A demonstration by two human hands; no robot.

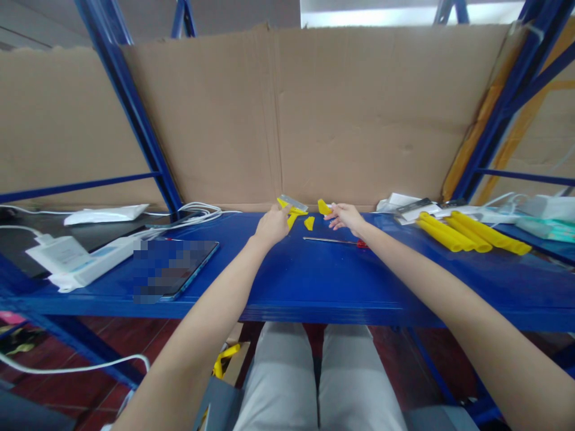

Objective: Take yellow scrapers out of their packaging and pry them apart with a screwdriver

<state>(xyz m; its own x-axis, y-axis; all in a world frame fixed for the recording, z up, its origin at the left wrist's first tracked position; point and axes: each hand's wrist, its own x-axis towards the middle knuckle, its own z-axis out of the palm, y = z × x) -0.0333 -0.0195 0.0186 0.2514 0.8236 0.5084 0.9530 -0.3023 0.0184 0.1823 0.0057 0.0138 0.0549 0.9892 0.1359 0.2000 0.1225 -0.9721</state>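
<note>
At the back of the blue tabletop, my left hand (272,227) is closed around a yellow piece (291,220) that sticks out past the fingers. A clear plastic strip with yellow on it (294,205) lies against the same fingers; whether it is a separate part, I cannot tell. My right hand (345,216) pinches a small yellow piece (323,207) between thumb and fingertip, its other fingers loosely bent. Between the hands rests another small yellow piece (309,223). A screwdriver (330,240) with a red handle lies just in front, its handle partly behind my right forearm.
Several yellow tubes (467,232) lie on the right, beside white cables and packets. To the left are a tablet (179,269), a white power strip (94,263) and a charger (58,254). A cardboard wall (359,120) closes off the back between blue posts (130,108).
</note>
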